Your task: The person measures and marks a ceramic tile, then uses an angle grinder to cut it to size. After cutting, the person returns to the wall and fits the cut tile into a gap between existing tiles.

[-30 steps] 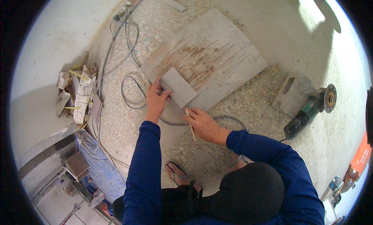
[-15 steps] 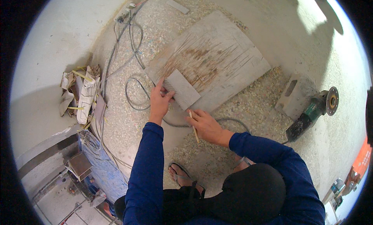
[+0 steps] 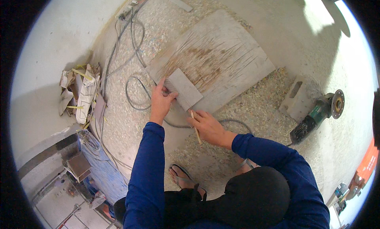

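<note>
A grey rectangular tile [image 3: 185, 89] lies at the near left corner of a large, scored wooden-looking board [image 3: 241, 59]. My left hand [image 3: 160, 102] grips the tile's left edge, thumb on top and some fingertips hidden beneath or behind it. Between the thumb and fingers of my right hand [image 3: 211, 128] is a slim pale pencil [image 3: 196, 133]. Its upper end is close to the tile's near corner; whether it touches cannot be made out.
An angle grinder [image 3: 316, 116] leans on a pale block [image 3: 299, 96] to the right. Grey cable [image 3: 138, 92] loops across the speckled floor on the left. Torn cardboard packaging [image 3: 81, 92] rests against the left wall. A small tile strip [image 3: 181, 4] lies beyond the board.
The whole view has shifted slightly to the left. Both hands keep their holds, and the tile stays in about the same place on the board.
</note>
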Demonstrator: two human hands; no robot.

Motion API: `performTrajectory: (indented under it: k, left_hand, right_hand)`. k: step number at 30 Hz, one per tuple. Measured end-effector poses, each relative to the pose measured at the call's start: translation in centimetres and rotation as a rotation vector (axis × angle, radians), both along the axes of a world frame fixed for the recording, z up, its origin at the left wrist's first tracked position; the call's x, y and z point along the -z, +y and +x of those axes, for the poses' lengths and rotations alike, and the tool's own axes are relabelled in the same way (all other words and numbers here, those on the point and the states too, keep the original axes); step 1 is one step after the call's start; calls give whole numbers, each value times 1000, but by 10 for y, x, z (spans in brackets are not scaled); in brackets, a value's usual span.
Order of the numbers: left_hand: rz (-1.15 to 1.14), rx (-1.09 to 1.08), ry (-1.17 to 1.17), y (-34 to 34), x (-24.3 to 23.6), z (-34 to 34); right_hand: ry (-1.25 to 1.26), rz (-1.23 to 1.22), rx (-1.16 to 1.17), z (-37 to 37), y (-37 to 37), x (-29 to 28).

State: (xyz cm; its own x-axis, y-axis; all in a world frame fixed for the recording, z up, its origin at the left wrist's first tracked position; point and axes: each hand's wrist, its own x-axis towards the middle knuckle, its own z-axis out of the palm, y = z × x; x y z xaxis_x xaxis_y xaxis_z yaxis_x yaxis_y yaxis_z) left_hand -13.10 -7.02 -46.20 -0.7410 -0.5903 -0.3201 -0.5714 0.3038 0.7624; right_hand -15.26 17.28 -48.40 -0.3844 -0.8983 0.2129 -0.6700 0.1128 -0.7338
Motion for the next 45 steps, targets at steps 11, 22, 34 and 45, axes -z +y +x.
performTrajectory:
  k: [11,22,34,45]
  left_hand:
    - [-102,8,-41,3,0,-1]
    - [-122,28,-92,4,-8,-3]
    - [-114,11,-15,2,2,1]
    - [-69,-85,29,9,4,-4]
  right_hand:
    - [-18,5,7,-1,0,0]
    - [-27,12,-4,-1,-1,-1]
    - [-246,-81,69,-16,-2,-12]
    - [-492,-129,323,-98,-72,-14]
